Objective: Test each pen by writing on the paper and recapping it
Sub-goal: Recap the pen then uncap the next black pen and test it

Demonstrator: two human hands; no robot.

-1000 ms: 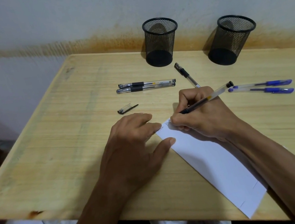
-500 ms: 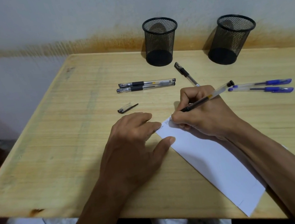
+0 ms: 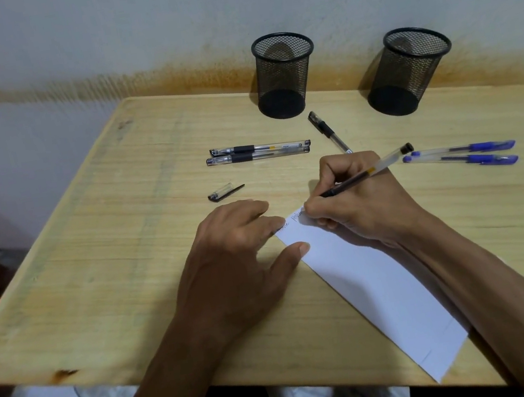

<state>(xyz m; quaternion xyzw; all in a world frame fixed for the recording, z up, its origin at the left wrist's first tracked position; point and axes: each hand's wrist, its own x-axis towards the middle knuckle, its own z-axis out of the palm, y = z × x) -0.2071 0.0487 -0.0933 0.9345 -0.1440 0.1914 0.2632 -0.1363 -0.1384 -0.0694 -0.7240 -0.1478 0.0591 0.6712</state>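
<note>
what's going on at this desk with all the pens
A person is trying out pens on a strip of white paper. The right hand grips an uncapped black pen with its tip at the paper's far end, where a little writing shows. The left hand presses flat on the paper's edge. The loose cap lies on the wooden table. Three black pens and two blue pens lie nearby, in front of two mesh cups.

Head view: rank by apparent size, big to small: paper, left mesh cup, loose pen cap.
1. paper, largest, though it lies nearest the camera, which inflates it.
2. left mesh cup, at the far edge, so it looks smaller than it is.
3. loose pen cap, clearly smallest.
</note>
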